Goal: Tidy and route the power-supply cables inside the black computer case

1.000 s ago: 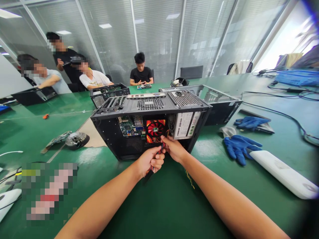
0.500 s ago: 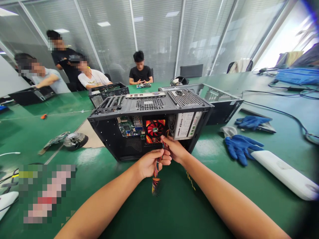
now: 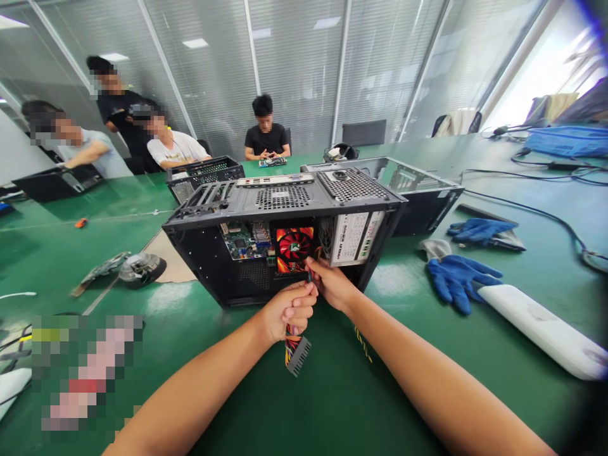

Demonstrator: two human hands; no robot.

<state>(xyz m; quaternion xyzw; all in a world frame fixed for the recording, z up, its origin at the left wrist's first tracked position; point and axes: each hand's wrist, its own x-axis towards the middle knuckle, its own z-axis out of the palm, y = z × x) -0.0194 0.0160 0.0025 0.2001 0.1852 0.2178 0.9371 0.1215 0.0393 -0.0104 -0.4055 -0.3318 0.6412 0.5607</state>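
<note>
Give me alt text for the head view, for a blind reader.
A left hand and a right hand hold colored wires ending in a dark connector, before an open computer case with a red fan; blue gloves lie farther right.

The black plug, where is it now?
In the head view, low centre: the black plug is on the coloured wires, just below the left hand, nearer than the computer case.

Left grip tighter around cables
</note>
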